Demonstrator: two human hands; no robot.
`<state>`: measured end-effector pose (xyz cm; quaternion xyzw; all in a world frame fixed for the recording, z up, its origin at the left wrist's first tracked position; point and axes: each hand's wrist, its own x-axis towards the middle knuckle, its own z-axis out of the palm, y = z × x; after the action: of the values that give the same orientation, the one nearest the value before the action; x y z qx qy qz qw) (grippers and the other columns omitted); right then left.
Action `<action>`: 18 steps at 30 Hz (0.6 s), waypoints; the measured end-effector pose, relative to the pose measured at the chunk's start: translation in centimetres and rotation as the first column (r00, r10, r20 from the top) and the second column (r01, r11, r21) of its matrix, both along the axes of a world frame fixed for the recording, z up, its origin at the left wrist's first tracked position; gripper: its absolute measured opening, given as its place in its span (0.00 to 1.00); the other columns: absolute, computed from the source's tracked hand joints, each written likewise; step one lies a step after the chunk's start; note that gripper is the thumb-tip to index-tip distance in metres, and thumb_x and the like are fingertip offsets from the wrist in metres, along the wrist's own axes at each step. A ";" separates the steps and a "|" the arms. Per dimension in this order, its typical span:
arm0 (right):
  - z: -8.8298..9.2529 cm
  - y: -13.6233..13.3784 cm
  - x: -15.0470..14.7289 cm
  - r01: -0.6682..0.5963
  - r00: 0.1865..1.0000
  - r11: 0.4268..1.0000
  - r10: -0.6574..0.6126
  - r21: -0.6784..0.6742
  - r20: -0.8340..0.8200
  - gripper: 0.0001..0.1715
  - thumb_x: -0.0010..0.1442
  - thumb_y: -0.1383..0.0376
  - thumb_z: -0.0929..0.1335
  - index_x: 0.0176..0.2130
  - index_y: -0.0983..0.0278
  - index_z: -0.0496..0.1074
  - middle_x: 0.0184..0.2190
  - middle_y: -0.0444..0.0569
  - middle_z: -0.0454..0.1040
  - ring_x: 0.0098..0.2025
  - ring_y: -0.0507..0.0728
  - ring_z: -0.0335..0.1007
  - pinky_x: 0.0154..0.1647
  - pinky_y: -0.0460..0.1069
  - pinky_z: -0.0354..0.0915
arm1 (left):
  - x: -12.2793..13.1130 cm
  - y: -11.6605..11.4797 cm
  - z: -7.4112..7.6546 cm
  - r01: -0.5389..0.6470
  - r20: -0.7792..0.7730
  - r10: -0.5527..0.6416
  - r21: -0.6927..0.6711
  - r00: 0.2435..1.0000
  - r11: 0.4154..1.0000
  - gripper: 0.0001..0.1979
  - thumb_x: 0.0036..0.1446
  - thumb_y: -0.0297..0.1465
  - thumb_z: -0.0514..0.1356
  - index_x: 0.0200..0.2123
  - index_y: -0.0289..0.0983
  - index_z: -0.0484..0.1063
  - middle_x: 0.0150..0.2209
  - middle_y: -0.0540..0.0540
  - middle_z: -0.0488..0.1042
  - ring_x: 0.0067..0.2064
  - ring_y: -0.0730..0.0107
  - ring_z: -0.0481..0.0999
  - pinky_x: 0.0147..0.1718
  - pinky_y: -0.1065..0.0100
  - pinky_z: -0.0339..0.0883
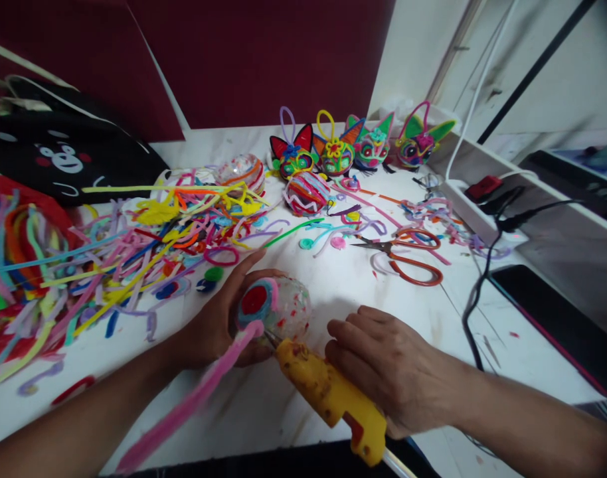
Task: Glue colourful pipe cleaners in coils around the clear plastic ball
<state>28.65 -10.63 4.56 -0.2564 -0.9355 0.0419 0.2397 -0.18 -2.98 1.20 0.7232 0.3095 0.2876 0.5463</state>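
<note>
Clear ball (294,307) sits within the spread, curved fingers of the left hand (214,328). Pink pipe cleaner (204,392) slants down-left from those fingers. Right hand (396,362) curls around yellow glue gun (313,378), nozzle tip beside the pipe cleaner's ball end.

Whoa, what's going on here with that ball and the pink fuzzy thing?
Someone's left hand is holding a clear, speckled ball. The right hand has a yellow glue gun, its tip close to the ball. The pink fuzzy strip goes partway around a blue-edged red circle, with its long end sticking out loose. Orange-handled scissors lie on the table.
</note>
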 end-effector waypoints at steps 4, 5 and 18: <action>-0.1 0.1 0.2 0.005 1.000 1.000 -0.005 0.000 0.004 0.19 0.71 0.65 0.57 0.40 0.68 0.74 0.35 0.54 0.72 0.30 0.58 0.59 0.32 0.54 0.56 | 0.0 0.0 0.1 -0.023 -0.014 0.022 -0.010 1.000 1.000 0.63 0.44 0.28 0.77 0.73 0.62 0.43 0.70 0.44 0.63 0.65 0.45 0.71 0.56 0.53 0.76; -0.1 0.1 0.3 0.008 1.000 1.000 -0.008 -0.002 0.000 0.19 0.71 0.65 0.58 0.41 0.68 0.74 0.35 0.55 0.72 0.30 0.58 0.60 0.32 0.54 0.57 | -0.1 0.0 0.2 -0.026 -0.015 0.026 -0.008 1.000 1.000 0.62 0.44 0.29 0.77 0.73 0.62 0.44 0.70 0.45 0.63 0.65 0.45 0.71 0.56 0.53 0.76; -0.3 0.6 1.1 0.058 0.998 0.998 -0.058 0.027 -0.028 0.15 0.69 0.66 0.58 0.42 0.67 0.71 0.37 0.57 0.73 0.31 0.60 0.65 0.32 0.55 0.63 | -0.7 0.1 -0.1 0.001 0.003 -0.001 -0.009 1.000 1.000 0.63 0.45 0.31 0.77 0.75 0.55 0.42 0.70 0.38 0.63 0.64 0.44 0.72 0.57 0.54 0.74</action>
<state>29.72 -10.01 4.29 -0.2794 -0.9248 0.0254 0.2568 -0.88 -2.92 1.10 0.7206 0.3098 0.2871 0.5499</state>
